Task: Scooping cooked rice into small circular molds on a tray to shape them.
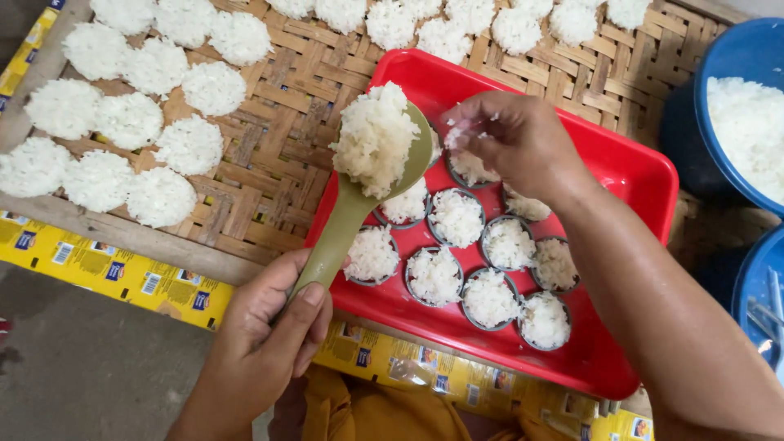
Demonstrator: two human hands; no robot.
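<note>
Your left hand (269,327) grips the green spoon (359,204), heaped with rice (376,139), above the red tray (637,175); your right hand (510,139) pinches rice over the small round moulds (457,216), pressing it in.

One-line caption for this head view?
Left hand holds a rice-heaped green spoon; right hand presses rice into round moulds on a red tray.

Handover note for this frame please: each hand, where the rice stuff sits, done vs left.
Left hand: grips the green spoon, heaped with rice.
Right hand: over the red tray, fingers pinching rice above a ring mould in the back row.
Done: round rice cakes laid out on the woven mat; about ten moulds in the tray hold rice.
Left: spoonful not yet placed; blue bowl holds more rice.
</note>
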